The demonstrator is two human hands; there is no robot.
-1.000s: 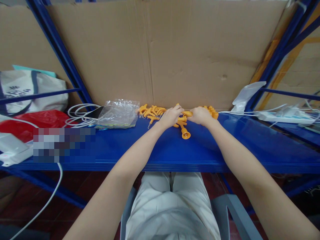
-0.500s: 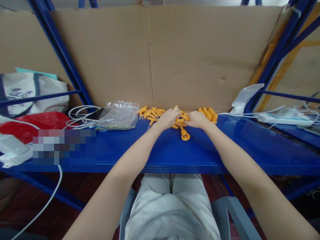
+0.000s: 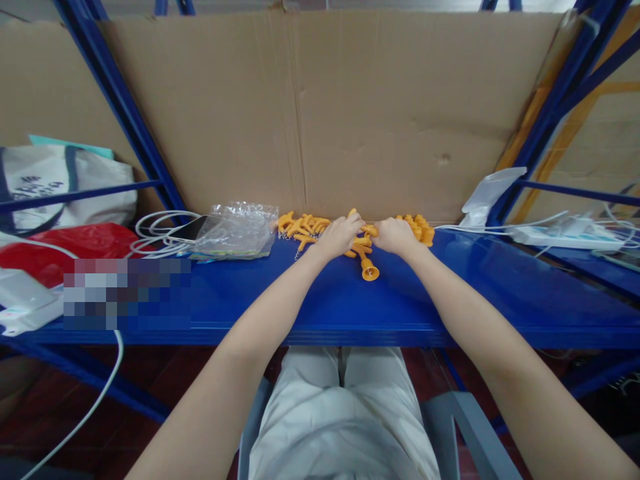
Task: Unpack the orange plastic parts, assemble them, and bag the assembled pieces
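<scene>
My left hand [image 3: 340, 236] is closed at the middle of the shelf, with an orange tip showing past its fingers. Close beside it, my right hand [image 3: 395, 235] has its fingers wrapped round an orange plastic piece [image 3: 370, 231] that shows between the hands. The fingertips are mostly hidden. In front of them lies an orange piece with a flared, bell-like end [image 3: 370, 271] facing me. Branched orange pieces with small metal chains [image 3: 304, 225] are heaped to the left of my left hand. Beyond my right hand stands a cluster of orange knobbly pieces [image 3: 423, 230].
Clear plastic bags [image 3: 240, 230] and coiled white cables [image 3: 160, 233] lie left on the blue shelf [image 3: 240, 293]. A red bag [image 3: 95, 243] and a cloth bag [image 3: 95, 193] are farther left. Cardboard [image 3: 375, 113] closes the back. A white power strip [image 3: 565, 235] lies right.
My right hand has shifted very slightly, its knuckles a little higher. The view has drifted a touch. My left hand and the orange pieces stay nearly as they were.
</scene>
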